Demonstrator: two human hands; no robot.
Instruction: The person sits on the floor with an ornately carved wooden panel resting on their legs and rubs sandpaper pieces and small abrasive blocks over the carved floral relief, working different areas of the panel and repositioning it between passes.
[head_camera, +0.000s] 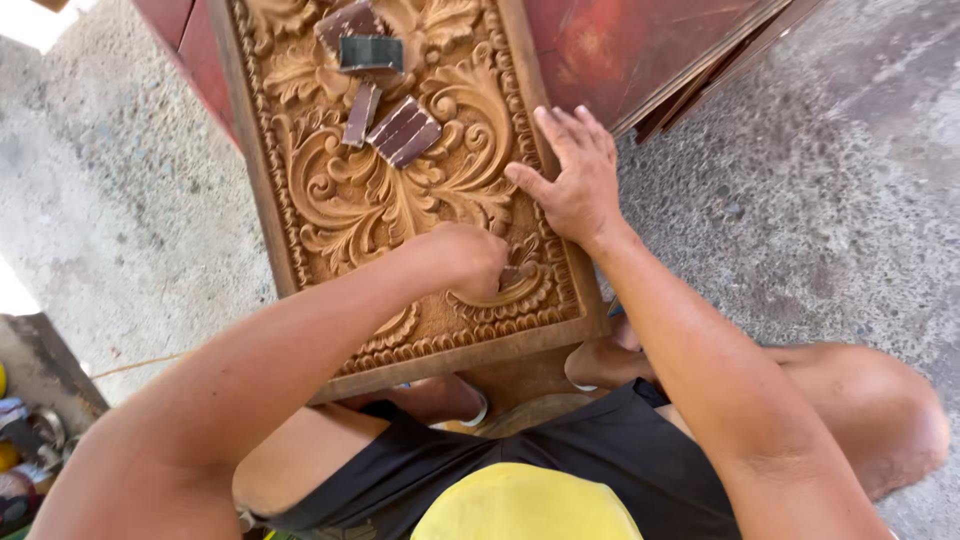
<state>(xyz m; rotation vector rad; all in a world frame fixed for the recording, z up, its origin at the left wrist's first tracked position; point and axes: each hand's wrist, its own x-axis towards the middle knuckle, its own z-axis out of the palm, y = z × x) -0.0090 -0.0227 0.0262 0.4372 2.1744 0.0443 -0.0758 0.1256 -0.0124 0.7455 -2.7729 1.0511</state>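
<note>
At the far left edge of the head view, a cluster of small objects (22, 450) lies on the concrete floor (130, 200); their kinds cannot be determined. A dark slab (45, 365) rests just beside them.

Toward the centre, a carved wooden panel (330, 200) slopes away from the person, its near edge over the knees and its far end leaning against a red-brown board (620, 50). The panel surface carries relief scrolls and leaves inside a beaded border.

On the upper part of the panel lie four folded pieces of sandpaper: one brown piece (347, 22) at the top, one dark grey-green piece (371, 54) touching it just below, a narrow brown strip (361, 113), and a wider brown piece (404, 131) just beside the strip.

The left hand (468, 260) is positioned on the lower right portion of the carving. Its fingers are curled into a closed grip and pressed against the relief. A small dark piece (515, 273) shows at the fingertips; whether the fingers pinch it cannot be determined.

The right hand (575, 180) lies flat on the panel's right border, just beside the left hand. Its fingers are extended and held close together, and the thumb is spread toward the carving.

Below the panel, black shorts (600, 450) and a yellow shirt (525, 505) are visible. The right knee (880, 410) rests out over the floor at the right.
</note>
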